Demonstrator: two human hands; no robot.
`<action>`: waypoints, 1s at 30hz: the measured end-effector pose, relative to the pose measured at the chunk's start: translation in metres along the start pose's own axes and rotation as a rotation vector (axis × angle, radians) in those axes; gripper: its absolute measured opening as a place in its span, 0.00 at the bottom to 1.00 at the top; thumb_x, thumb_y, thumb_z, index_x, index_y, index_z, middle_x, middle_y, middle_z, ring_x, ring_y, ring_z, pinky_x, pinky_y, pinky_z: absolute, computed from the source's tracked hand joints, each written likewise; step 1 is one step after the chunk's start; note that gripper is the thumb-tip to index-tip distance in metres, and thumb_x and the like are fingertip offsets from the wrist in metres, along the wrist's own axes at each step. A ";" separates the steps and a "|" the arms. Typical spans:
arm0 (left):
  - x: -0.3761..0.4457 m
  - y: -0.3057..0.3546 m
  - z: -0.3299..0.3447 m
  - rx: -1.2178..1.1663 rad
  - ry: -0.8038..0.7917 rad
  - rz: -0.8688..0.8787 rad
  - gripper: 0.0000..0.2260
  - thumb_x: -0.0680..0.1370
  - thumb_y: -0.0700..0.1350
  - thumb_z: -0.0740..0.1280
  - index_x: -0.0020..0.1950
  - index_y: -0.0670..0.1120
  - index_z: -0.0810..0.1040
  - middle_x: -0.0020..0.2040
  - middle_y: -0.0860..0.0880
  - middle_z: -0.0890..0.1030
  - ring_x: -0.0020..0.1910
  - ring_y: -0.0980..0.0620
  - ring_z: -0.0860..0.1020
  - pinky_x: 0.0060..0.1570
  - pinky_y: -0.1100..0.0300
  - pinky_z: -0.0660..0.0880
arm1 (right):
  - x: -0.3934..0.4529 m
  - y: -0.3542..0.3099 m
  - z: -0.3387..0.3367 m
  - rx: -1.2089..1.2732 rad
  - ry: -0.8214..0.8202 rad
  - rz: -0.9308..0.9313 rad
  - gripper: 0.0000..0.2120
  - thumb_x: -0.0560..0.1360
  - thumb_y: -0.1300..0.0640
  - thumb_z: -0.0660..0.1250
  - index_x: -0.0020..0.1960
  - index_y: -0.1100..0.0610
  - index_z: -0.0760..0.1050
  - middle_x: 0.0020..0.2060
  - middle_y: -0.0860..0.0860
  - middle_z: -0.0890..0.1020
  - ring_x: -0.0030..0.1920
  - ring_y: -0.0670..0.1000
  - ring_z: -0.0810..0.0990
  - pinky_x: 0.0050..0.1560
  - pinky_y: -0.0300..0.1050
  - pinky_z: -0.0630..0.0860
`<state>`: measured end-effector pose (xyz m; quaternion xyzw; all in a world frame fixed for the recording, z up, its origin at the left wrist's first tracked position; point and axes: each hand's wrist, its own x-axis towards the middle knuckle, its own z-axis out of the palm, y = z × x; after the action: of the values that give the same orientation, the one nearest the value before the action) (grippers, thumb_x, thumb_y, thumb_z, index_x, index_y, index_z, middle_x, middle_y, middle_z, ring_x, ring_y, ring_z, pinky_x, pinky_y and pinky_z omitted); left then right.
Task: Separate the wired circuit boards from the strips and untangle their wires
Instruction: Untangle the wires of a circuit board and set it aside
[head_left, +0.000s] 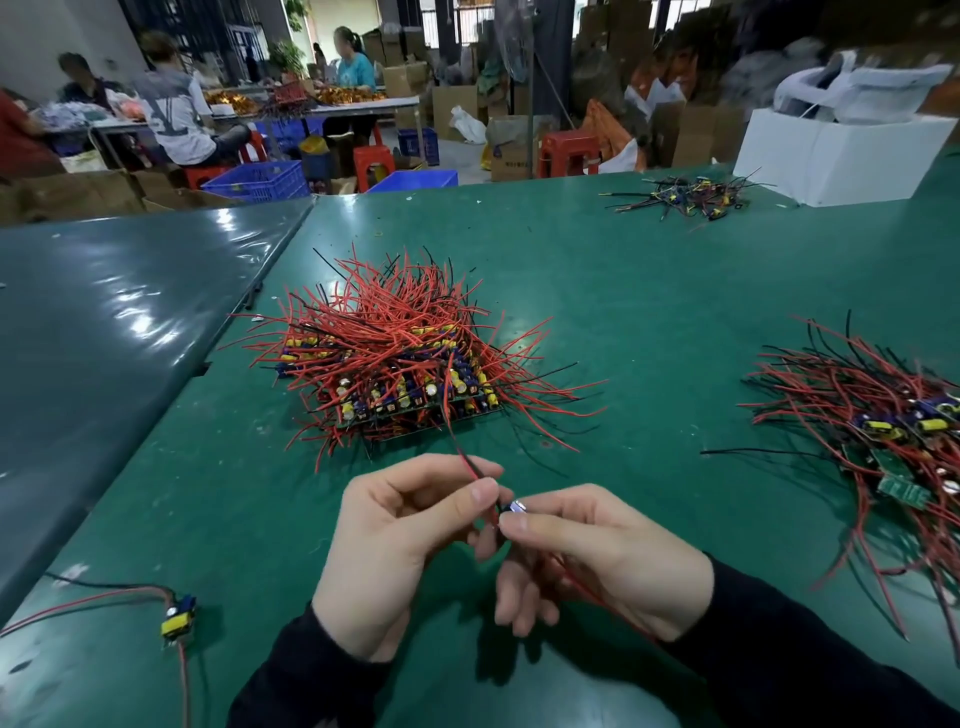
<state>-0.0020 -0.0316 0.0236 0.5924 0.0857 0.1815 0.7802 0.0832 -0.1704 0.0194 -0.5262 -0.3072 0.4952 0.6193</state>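
Note:
A big stack of circuit board strips bristling with red and black wires lies on the green table in front of me. Both hands meet just below it. My left hand pinches a red and black wire pair that runs up toward the stack. My right hand holds a small wired circuit board by thumb and finger, with a red wire trailing down across its palm. A single separated board with red and black wires rests at the near left.
A second pile of wired boards spreads at the right. A small heap of wire bits and a white box sit at the far right. A grey table adjoins on the left. Seated people work beyond.

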 end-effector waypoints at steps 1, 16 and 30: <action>0.000 -0.001 0.001 0.056 0.057 0.049 0.10 0.60 0.42 0.74 0.39 0.41 0.85 0.34 0.40 0.83 0.27 0.51 0.76 0.30 0.65 0.74 | 0.001 0.002 0.001 -0.050 0.043 -0.020 0.09 0.76 0.53 0.60 0.44 0.56 0.77 0.31 0.53 0.83 0.28 0.48 0.80 0.28 0.35 0.69; 0.005 -0.011 0.003 0.090 0.118 0.009 0.11 0.59 0.40 0.74 0.41 0.43 0.85 0.33 0.43 0.82 0.30 0.53 0.77 0.32 0.67 0.74 | 0.004 0.013 0.008 -0.132 0.192 -0.058 0.12 0.74 0.49 0.60 0.47 0.57 0.75 0.33 0.53 0.84 0.29 0.48 0.80 0.28 0.37 0.67; 0.005 -0.004 -0.002 -0.111 0.174 -0.258 0.07 0.61 0.38 0.71 0.36 0.42 0.85 0.33 0.42 0.82 0.30 0.53 0.81 0.31 0.66 0.77 | 0.004 0.005 0.006 -0.055 0.093 0.059 0.11 0.71 0.51 0.62 0.37 0.56 0.78 0.32 0.57 0.83 0.29 0.51 0.80 0.27 0.38 0.69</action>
<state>0.0032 -0.0288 0.0201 0.5143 0.2182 0.1350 0.8183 0.0775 -0.1648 0.0152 -0.5745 -0.2758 0.4797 0.6031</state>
